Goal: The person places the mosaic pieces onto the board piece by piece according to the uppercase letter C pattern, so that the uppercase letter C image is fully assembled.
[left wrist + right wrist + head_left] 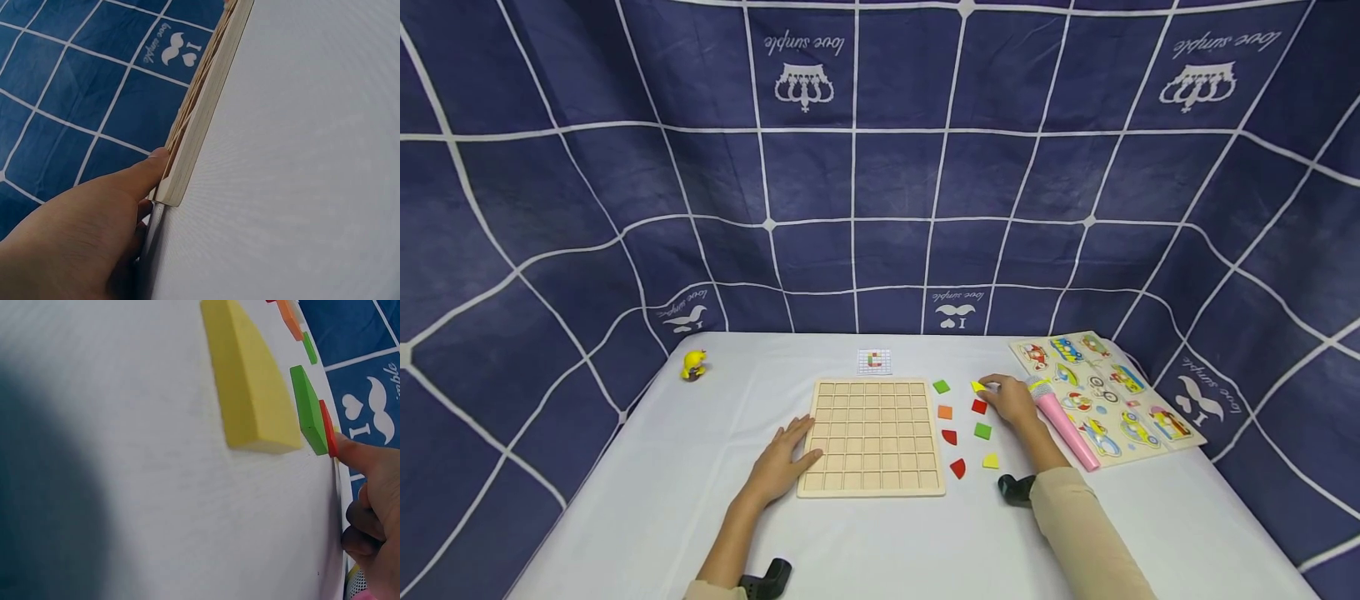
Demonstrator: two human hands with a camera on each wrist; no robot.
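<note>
My left hand [778,467] rests against the left edge of a square wooden grid board [872,492], its thumb [150,172] on the rim in the left wrist view. The fingers there are partly hidden. My right hand [1011,400] is at the far right of the loose pieces, thumb and index finger pinching a small yellow piece [977,387]. A red square [979,407] lies just in front of that hand. Nearer are a green square [982,431] and a yellow piece [991,461], which looms large in the right wrist view.
Green [942,387], orange [945,412] and two red pieces [950,437] line the board's right side. A pattern card [875,362] lies behind the board. Rightward are a pink microphone [1069,429] and a picture puzzle board [1180,454]. A yellow toy figure [693,364] stands far left.
</note>
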